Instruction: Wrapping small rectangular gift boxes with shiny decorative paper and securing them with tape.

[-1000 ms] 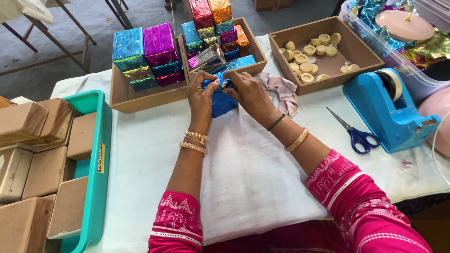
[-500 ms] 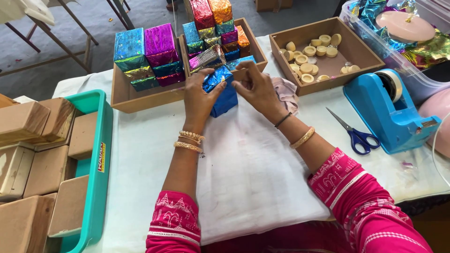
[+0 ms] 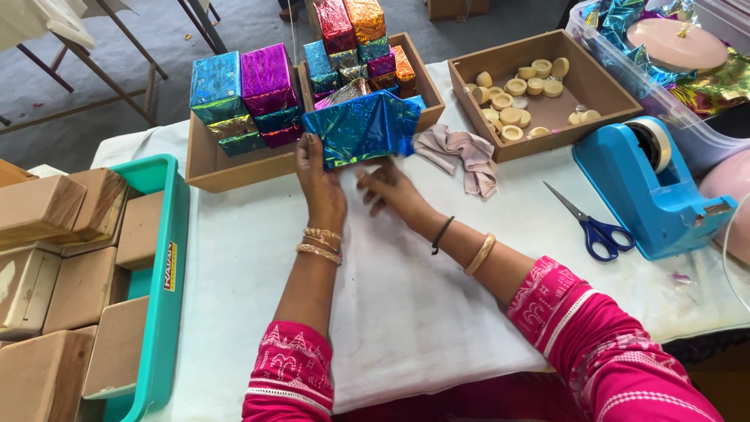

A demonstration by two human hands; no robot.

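Observation:
A box wrapped in shiny blue foil (image 3: 363, 126) stands on the white cloth (image 3: 406, 312) near the wooden trays, with loose paper flaps at its right end. My left hand (image 3: 320, 184) presses against the box's left side, fingers up along the foil. Just below the box, my right hand (image 3: 391, 190) rests on the cloth with its fingers loosely spread, holding nothing.
Two wooden trays (image 3: 211, 160) hold foil-wrapped boxes; a third tray (image 3: 601, 82) holds small round pieces. A crumpled cloth (image 3: 461, 152), scissors (image 3: 586, 223) and a blue tape dispenser (image 3: 652, 191) lie right. A teal crate (image 3: 160, 258) of brown boxes sits left.
The blue foil box has turned from being held between both hands to standing broadside on the cloth. My right hand has let go and dropped below it.

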